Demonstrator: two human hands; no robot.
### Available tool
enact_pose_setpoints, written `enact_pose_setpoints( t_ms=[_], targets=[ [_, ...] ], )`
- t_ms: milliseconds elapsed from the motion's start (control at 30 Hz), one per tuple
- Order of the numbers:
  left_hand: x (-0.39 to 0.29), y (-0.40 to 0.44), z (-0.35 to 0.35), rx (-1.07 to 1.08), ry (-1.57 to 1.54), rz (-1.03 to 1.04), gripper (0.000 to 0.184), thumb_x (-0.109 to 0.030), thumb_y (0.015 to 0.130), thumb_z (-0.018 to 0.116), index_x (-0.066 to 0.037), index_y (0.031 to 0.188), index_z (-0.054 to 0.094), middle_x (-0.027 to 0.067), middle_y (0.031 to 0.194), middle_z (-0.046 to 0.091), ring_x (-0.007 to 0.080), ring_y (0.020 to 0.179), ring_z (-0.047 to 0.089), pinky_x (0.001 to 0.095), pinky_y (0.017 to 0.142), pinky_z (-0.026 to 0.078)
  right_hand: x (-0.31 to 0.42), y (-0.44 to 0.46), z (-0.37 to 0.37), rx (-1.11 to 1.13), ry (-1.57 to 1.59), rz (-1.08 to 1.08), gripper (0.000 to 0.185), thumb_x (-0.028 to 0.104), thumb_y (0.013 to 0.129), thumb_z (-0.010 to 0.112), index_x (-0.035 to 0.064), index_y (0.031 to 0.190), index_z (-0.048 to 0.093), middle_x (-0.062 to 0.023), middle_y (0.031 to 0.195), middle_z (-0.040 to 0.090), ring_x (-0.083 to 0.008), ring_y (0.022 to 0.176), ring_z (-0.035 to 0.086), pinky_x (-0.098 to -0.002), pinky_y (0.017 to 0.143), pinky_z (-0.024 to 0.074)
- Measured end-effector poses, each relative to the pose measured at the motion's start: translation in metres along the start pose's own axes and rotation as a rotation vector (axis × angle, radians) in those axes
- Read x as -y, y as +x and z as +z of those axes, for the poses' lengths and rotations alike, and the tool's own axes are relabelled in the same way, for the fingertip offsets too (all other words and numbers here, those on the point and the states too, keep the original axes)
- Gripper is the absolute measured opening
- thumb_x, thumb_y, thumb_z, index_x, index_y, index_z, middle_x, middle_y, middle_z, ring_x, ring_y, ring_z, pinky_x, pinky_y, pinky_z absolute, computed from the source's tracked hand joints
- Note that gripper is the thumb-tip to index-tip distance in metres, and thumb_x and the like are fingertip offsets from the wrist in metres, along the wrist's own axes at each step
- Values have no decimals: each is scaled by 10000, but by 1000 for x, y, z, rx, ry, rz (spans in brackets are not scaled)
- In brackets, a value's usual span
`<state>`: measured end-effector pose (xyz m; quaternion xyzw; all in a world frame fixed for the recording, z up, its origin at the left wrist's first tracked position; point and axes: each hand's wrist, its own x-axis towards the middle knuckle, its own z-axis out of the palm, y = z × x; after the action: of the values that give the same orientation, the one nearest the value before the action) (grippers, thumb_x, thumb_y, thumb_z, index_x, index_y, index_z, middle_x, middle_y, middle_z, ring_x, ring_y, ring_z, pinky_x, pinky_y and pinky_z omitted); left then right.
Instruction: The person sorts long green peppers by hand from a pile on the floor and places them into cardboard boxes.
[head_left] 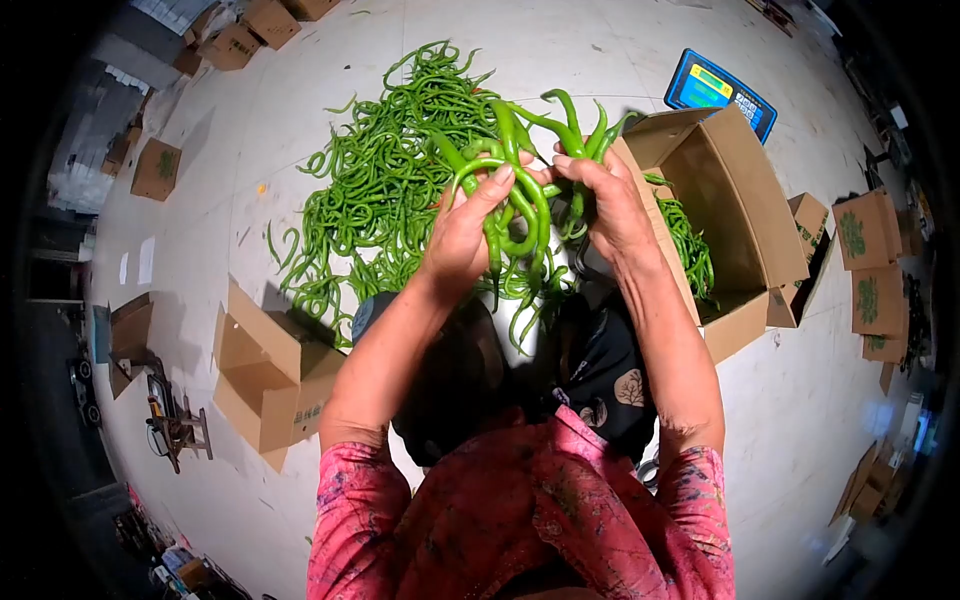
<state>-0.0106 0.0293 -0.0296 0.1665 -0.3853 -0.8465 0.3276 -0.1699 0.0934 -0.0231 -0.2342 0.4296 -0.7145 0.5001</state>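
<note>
My left hand [468,225] is closed around several long green peppers [518,215], with the thumb on top of them. Close beside it, my right hand [608,200] grips another few green peppers [568,130] between thumb and fingers. Their curved ends stick out above and below both hands. Beneath and to the left spreads a large pile of green peppers [375,180] on the pale floor. An open cardboard box [745,185] stands just right of my right hand, with green peppers [688,245] inside it.
A blue-framed scale display [720,92] is behind the right box. Another open cardboard box [270,365] stands at the left, near a small wooden stool [180,425]. More cartons are at the right [868,230] and upper left [230,47].
</note>
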Motion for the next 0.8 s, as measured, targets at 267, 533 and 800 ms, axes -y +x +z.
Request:
enact_pose_setpoints(
  t_ms=[267,533,800],
  targets=[
    [0,5,-5,-3,6,60,360,-210,999,522,11,1284,518,114,1107,645,185,998,630,319,884,510,1,-4,1,13,-38,8,290,75,820,642,-25,1068,530,-98,947,621,-182,889,630,-302,861,489],
    [-1,2,-9,-38,361,5,279,-232,967,588,-56,1182,606,10,1048,652,86,869,578,244,724,461,4,-13,12,235,-89,146,443,55,805,730,-9,1210,564,-83,1091,644,-157,974,624,-321,907,496],
    [-8,3,-6,30,304,-49,353,-218,966,576,-6,1246,549,27,1058,627,81,875,544,227,688,419,4,-1,-12,141,200,49,370,8,789,668,-15,1147,579,-85,1016,674,-155,886,652,-288,844,523]
  ],
)
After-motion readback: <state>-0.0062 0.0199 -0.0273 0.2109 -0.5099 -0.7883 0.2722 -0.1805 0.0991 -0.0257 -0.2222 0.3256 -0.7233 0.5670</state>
